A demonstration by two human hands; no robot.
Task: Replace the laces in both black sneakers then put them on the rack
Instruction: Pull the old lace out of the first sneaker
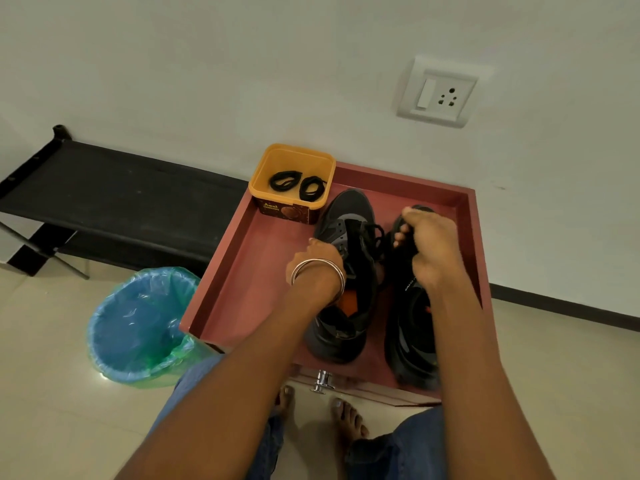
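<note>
Head view: both black sneakers lie toes-away in the red drawer [221,271]. Left hand [320,259] holds the left sneaker [349,216] at its eyelets; right hand [433,244] pinches the right sneaker [412,327]'s lace. Spare laces [298,185] wait beyond, in the yellow tub [325,168], nearer the left hand.

A plain white wall [242,64] rises beyond the hands, with a white switch-and-socket plate [438,93] above the right one. Glossy beige floor tiles [45,393] spread below left; a dark skirting strip [568,308] runs right.
</note>
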